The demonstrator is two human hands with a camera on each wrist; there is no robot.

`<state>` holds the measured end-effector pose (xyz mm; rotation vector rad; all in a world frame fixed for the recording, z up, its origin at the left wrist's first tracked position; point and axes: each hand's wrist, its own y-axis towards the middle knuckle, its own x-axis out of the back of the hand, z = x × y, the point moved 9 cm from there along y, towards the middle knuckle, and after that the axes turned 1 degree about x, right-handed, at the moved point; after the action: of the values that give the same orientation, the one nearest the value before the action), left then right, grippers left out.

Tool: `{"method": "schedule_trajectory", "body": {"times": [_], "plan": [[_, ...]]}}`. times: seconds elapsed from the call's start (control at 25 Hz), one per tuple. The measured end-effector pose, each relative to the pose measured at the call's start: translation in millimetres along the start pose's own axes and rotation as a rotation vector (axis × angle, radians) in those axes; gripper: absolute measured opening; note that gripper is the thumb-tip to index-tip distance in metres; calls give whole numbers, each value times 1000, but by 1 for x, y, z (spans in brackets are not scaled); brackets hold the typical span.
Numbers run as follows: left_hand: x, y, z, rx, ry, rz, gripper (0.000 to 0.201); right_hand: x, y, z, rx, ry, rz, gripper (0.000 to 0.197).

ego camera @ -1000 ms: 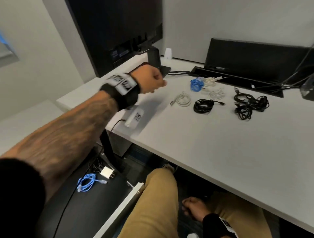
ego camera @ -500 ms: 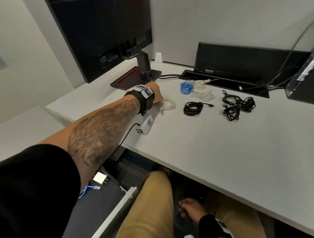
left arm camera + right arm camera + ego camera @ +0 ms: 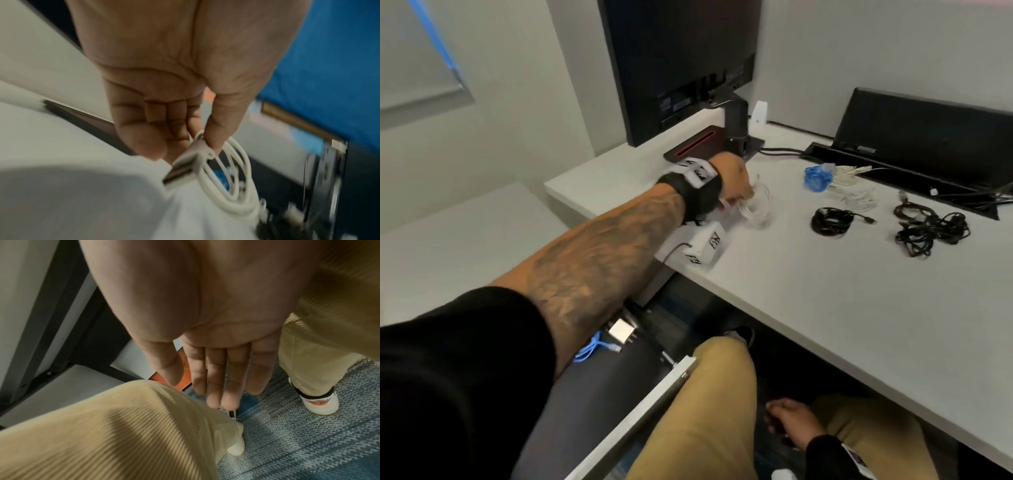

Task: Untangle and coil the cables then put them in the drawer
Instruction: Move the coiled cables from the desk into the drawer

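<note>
White desk point(image 3: 825, 308) w/ monitor behind. Left hand point(image 3: 732, 178) pinches coiled white cable point(image 3: 758, 209) by thumb + fingers, coil hanging at its 3 o'clock, just off desk. Open drawer point(image 3: 599, 387) lies at 7 o'clock, nearer left. Right hand point(image 3: 787, 418) relaxed, empty, under desk.

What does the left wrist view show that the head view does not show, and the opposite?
Only the left wrist view shows the grip: thumb and fingers pinch the white cable coil near its plug. Only the head view shows the black cable coil, the tangled black cables, the open drawer and the right hand by the lap. Both show the left hand on the white coil, and the desk.
</note>
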<state>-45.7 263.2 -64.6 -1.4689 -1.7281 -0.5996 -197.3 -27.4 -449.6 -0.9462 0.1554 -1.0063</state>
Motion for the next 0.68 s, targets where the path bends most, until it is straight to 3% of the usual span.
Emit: {"method": "schedule_trajectory", "body": {"times": [0.08, 0.2, 0.28, 0.36, 0.44, 0.56, 0.68], "plan": [[46, -51, 56, 19, -234, -135, 8, -4, 3, -3, -11, -22, 23, 13], [62, -129, 174, 98, -160, -207, 18, -7, 14, -15, -50, -45, 49, 13], [22, -167, 275, 295, 83, -77, 23, -7, 20, -21, -83, -59, 61, 14], [-27, -205, 367, 535, 338, 96, 9, -6, 24, -26, -101, -62, 62, 15], [-61, -234, 434, 688, 455, 204, 19, -3, 23, -27, -121, -57, 47, 15], [-76, -249, 475, 707, 528, 252, 26, 0, 16, -24, -135, -35, 26, 15], [-65, -232, 436, 603, 583, 199, 20, 0, 8, -16, -102, -48, 20, 14]]}}
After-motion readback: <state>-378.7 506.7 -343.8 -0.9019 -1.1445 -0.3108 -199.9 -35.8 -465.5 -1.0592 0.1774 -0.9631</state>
